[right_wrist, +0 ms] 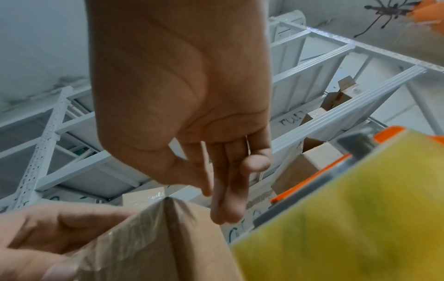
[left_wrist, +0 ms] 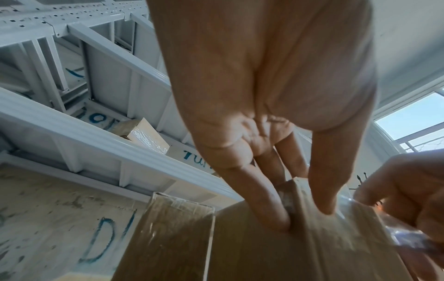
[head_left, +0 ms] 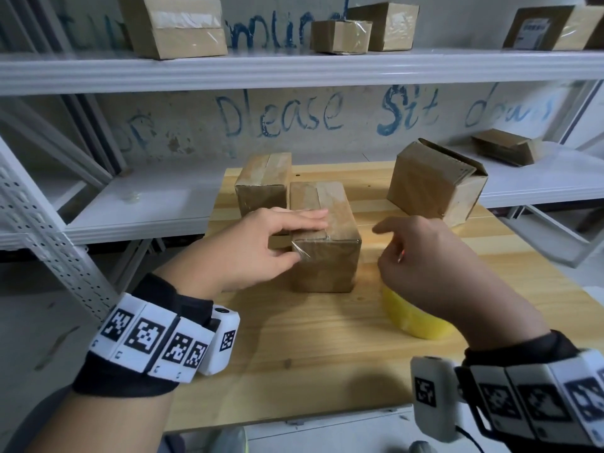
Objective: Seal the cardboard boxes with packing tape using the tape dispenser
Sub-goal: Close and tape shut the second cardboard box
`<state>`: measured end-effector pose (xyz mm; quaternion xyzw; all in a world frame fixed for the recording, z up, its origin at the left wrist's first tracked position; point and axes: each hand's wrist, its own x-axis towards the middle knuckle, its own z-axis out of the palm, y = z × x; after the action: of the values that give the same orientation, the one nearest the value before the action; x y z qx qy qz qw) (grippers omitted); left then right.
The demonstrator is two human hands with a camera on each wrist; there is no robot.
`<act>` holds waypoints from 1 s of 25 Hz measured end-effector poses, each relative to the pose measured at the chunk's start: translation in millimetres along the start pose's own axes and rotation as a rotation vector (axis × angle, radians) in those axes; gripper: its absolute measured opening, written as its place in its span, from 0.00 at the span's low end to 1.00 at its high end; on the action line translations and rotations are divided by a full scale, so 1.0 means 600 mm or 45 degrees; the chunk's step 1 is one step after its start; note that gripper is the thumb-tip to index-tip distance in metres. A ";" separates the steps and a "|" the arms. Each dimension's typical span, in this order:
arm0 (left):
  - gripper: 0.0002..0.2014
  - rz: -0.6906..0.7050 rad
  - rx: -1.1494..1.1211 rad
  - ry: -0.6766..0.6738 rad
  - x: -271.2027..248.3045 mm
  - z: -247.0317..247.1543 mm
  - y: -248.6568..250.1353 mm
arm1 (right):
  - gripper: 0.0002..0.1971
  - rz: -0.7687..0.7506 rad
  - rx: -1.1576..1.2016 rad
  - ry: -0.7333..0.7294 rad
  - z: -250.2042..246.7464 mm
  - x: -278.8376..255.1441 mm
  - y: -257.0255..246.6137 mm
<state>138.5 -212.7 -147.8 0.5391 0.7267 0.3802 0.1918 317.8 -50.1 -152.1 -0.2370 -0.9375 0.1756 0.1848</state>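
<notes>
A taped cardboard box [head_left: 327,263] stands on the wooden table [head_left: 310,354]. My left hand [head_left: 304,237] lies on it, straight fingers flat on its top and thumb pressed on the clear tape at its front left corner; the left wrist view shows the hand [left_wrist: 304,218] and box [left_wrist: 252,256] the same way. My right hand [head_left: 382,246] hovers just right of the box with relaxed fingers, holding nothing, as the right wrist view of that hand [right_wrist: 216,205] confirms. Below it lies the tape dispenser [head_left: 415,318] with its yellow roll [right_wrist: 348,209] and orange parts.
A second taped box [head_left: 261,181] touches the back left of the near one. An untaped box [head_left: 431,188] with loose flaps sits at the table's far right. White metal shelves [head_left: 294,70] behind carry several more boxes. The front of the table is bare wood.
</notes>
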 end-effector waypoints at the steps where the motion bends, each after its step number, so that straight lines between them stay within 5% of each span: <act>1: 0.29 0.001 0.034 -0.003 0.002 0.000 -0.003 | 0.23 -0.045 0.051 0.008 -0.005 0.001 0.006; 5: 0.30 -0.011 0.098 -0.078 0.009 -0.004 -0.004 | 0.28 -0.250 0.302 -0.002 0.002 0.006 0.018; 11: 0.25 -0.021 0.057 -0.065 0.013 0.005 0.002 | 0.10 -0.359 0.422 0.198 0.016 0.016 0.015; 19: 0.23 0.017 0.281 0.017 0.022 0.011 0.012 | 0.22 -0.394 0.348 0.027 0.004 0.009 0.028; 25: 0.23 0.020 0.271 0.034 0.017 0.012 0.017 | 0.12 -0.434 0.241 0.229 0.015 0.009 0.012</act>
<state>146.6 -199.6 -143.2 0.5569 0.7612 0.3095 0.1207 312.1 -43.5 -161.4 -0.0713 -0.9230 0.2073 0.3162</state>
